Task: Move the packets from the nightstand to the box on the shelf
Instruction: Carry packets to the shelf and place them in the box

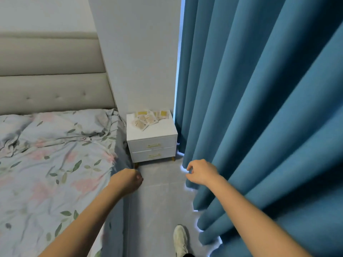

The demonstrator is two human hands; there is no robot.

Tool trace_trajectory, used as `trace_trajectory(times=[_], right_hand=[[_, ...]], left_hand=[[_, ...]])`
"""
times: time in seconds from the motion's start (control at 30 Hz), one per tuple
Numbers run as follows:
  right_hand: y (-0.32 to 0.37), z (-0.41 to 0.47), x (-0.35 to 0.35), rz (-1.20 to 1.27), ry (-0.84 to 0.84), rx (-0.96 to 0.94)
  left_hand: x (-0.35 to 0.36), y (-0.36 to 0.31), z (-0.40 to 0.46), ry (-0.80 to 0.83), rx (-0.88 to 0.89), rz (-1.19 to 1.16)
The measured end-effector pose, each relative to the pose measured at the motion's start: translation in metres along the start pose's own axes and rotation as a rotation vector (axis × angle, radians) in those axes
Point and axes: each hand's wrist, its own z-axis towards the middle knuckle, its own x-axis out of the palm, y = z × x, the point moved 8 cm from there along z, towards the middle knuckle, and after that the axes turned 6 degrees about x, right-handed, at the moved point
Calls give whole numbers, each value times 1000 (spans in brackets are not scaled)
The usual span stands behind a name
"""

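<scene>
Packets [148,118] lay scattered on nightstand [157,129], 12 o'clock. Left grip [128,179] clenched empty, right grip [201,172] loosely released; gathering into one stack seemed best.

Nightstand [152,134] standing on the floor [157,191] against the wall [141,62]; packets [148,118] lying in a loose, overlapping heap on its top, toward the rear edge; bed [52,164] just left of the nightstand, headboard [50,75] behind the bed; curtain [269,108] just right of the nightstand; left hand [128,179] and right hand [201,172] in front of the nightstand, well apart from the packets; shoe [181,240] on the floor nearer the viewer.
</scene>
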Motion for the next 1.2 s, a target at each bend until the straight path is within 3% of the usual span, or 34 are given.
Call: trace_trajectory(times=[0.17,0.6,0.9,1.2], right_hand=[[8,113,-48,-12,-22,-39],[93,349,-123,-90,92,-222],[159,533,-122,-103,162,-217],[154,660,-78,-65,264,-70]], left_hand=[[-45,12,97,-85,-46,-44],[-106,94,268,-54,-219,-108],[-126,189,425,4,-251,-138],[-101,254,543,108,-268,-151]])
